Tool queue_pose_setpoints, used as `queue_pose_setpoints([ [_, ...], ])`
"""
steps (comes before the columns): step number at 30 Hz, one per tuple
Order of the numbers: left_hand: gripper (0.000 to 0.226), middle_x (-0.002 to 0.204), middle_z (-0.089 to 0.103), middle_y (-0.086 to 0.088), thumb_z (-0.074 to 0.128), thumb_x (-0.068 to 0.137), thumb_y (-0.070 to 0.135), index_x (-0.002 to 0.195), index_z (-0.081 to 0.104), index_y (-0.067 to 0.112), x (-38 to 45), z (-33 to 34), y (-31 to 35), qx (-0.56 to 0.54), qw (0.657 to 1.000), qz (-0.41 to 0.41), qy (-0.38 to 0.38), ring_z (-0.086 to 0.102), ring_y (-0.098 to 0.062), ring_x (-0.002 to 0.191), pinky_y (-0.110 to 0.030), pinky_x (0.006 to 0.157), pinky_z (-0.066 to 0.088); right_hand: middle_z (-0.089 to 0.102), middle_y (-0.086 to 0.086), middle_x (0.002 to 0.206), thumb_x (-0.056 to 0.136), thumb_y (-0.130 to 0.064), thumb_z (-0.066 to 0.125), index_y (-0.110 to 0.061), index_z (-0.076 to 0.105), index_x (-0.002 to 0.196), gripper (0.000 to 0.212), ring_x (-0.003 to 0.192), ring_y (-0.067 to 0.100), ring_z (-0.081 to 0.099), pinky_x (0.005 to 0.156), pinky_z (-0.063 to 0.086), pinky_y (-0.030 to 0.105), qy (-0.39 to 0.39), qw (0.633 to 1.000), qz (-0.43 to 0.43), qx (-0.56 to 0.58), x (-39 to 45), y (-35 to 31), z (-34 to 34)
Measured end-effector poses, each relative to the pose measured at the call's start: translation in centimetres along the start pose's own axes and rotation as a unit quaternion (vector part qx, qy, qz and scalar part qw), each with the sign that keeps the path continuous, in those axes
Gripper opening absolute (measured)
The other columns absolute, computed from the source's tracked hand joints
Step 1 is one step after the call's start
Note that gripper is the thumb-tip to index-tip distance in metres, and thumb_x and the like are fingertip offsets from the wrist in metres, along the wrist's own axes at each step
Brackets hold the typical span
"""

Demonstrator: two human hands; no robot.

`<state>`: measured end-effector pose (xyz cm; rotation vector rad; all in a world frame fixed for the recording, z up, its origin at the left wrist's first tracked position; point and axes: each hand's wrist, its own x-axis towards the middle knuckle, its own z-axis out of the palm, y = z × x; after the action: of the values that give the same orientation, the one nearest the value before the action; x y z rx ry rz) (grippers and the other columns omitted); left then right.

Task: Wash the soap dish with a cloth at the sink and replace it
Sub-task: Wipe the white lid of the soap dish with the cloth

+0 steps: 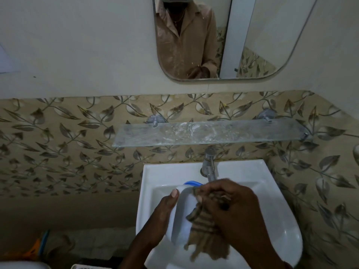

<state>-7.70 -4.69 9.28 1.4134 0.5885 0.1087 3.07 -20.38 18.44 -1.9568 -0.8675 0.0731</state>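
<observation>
Over the white sink (272, 195) my left hand (161, 218) grips a white soap dish (183, 216) with a blue rim at its far end, holding it tilted on edge. My right hand (237, 212) is closed on a brown striped cloth (204, 230) and presses it against the dish's right side. The cloth's loose end hangs down into the basin. Most of the dish's right half is hidden behind the cloth and my right hand.
A chrome tap (209, 164) stands at the sink's back, its spout just above my right hand. A smeared glass shelf (209, 133) is fixed to the leaf-patterned tiles above it. A mirror (223, 37) hangs higher up. Bags and a white basket lie on the floor at lower left.
</observation>
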Motion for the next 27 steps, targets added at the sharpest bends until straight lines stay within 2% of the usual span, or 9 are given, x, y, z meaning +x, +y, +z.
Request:
queue_pose_setpoints([
  [4, 0.05, 0.102, 0.072, 0.037, 0.047, 0.078, 0.065, 0.114, 0.062, 0.034, -0.8, 0.5, 1.2, 0.057, 0.998, -0.001, -0.034, 0.066, 0.013, 0.1, -0.005, 0.077, 0.05, 0.071, 0.0, 0.093, 0.069, -0.007, 0.087, -0.012, 0.077, 0.094, 0.028, 0.082, 0.003, 0.063, 0.086, 0.043, 0.002, -0.031, 0.988, -0.104, -0.111, 0.1, 0.0, 0.8],
  [8, 0.039, 0.104, 0.072, 0.031, 0.038, 0.083, 0.056, 0.111, 0.06, 0.039, -1.3, 1.7, 2.5, 0.071, 0.996, 0.017, -0.046, 0.066, 0.012, 0.1, -0.004, 0.082, 0.049, 0.066, 0.0, 0.094, 0.08, -0.005, 0.076, -0.012, 0.076, 0.092, 0.014, 0.085, 0.011, 0.065, 0.077, 0.055, 0.019, -0.024, 0.981, -0.136, -0.136, 0.3, 0.8, 1.0],
  [12, 0.03, 0.09, 0.062, 0.053, 0.031, 0.09, 0.056, 0.108, 0.051, 0.044, -1.2, 2.3, 3.6, 0.113, 0.989, 0.054, -0.078, 0.054, 0.032, 0.093, 0.007, 0.075, 0.04, 0.067, 0.003, 0.096, 0.083, -0.006, 0.071, -0.01, 0.075, 0.092, 0.01, 0.088, 0.014, 0.064, 0.078, 0.055, 0.022, -0.055, 0.972, -0.157, -0.169, 0.9, 1.7, 1.3],
  [16, 0.033, 0.108, 0.067, 0.042, 0.038, 0.093, 0.059, 0.115, 0.06, 0.049, -1.1, 1.6, 3.7, 0.126, 0.987, 0.05, -0.083, 0.061, 0.014, 0.107, -0.001, 0.086, 0.044, 0.064, 0.002, 0.058, 0.094, -0.024, 0.061, 0.015, 0.071, 0.07, 0.047, 0.066, 0.03, 0.067, 0.074, 0.052, 0.037, -0.007, 0.977, -0.144, -0.159, 1.3, 2.9, 1.8],
  [18, 0.038, 0.116, 0.069, 0.033, 0.048, 0.088, 0.07, 0.12, 0.061, 0.053, -1.3, 1.3, 3.8, 0.145, 0.983, 0.06, -0.096, 0.063, 0.006, 0.112, -0.009, 0.092, 0.048, 0.069, 0.003, 0.063, 0.074, -0.007, 0.082, 0.005, 0.073, 0.07, 0.016, 0.06, 0.025, 0.069, 0.064, 0.06, 0.034, -0.028, 0.969, -0.166, -0.179, 1.5, 2.3, 1.7],
  [19, 0.045, 0.12, 0.066, 0.034, 0.055, 0.082, 0.076, 0.124, 0.057, 0.059, -1.3, 1.2, 3.9, 0.162, 0.98, 0.06, -0.099, 0.061, 0.007, 0.115, -0.01, 0.092, 0.048, 0.072, 0.007, 0.069, 0.061, -0.001, 0.09, 0.0, 0.074, 0.074, 0.02, 0.062, 0.022, 0.07, 0.062, 0.061, 0.031, -0.039, 0.966, -0.177, -0.184, 1.4, 1.8, 1.6],
  [22, 0.051, 0.125, 0.051, 0.044, 0.063, 0.08, 0.072, 0.128, 0.047, 0.064, -1.0, 1.4, 3.4, 0.324, 0.939, 0.105, -0.034, 0.05, 0.014, 0.12, 0.004, 0.09, 0.036, 0.073, 0.008, 0.08, 0.058, 0.001, 0.089, -0.004, 0.076, 0.082, 0.028, 0.072, 0.022, 0.069, 0.065, 0.059, 0.027, -0.062, 0.955, -0.172, -0.232, 0.9, 1.9, 1.4],
  [25, 0.049, 0.145, 0.047, 0.02, 0.054, 0.098, 0.05, 0.144, 0.045, 0.035, -0.7, 2.7, 2.4, 0.422, 0.889, 0.152, 0.089, 0.051, -0.007, 0.129, 0.002, 0.096, 0.027, 0.074, 0.009, 0.086, 0.061, -0.001, 0.088, -0.004, 0.076, 0.085, 0.027, 0.077, 0.023, 0.07, 0.067, 0.061, 0.031, -0.058, 0.947, -0.184, -0.257, 0.1, 1.9, 1.8],
  [27, 0.036, 0.142, 0.058, 0.0, 0.066, 0.095, 0.035, 0.128, 0.059, 0.022, -0.8, 3.4, 2.4, 0.453, 0.863, 0.184, 0.126, 0.061, -0.014, 0.118, 0.011, 0.078, 0.027, 0.075, 0.01, 0.091, 0.063, -0.004, 0.088, -0.005, 0.076, 0.089, 0.028, 0.08, 0.025, 0.071, 0.064, 0.062, 0.034, -0.049, 0.947, -0.197, -0.248, -0.4, 1.5, 2.1],
])
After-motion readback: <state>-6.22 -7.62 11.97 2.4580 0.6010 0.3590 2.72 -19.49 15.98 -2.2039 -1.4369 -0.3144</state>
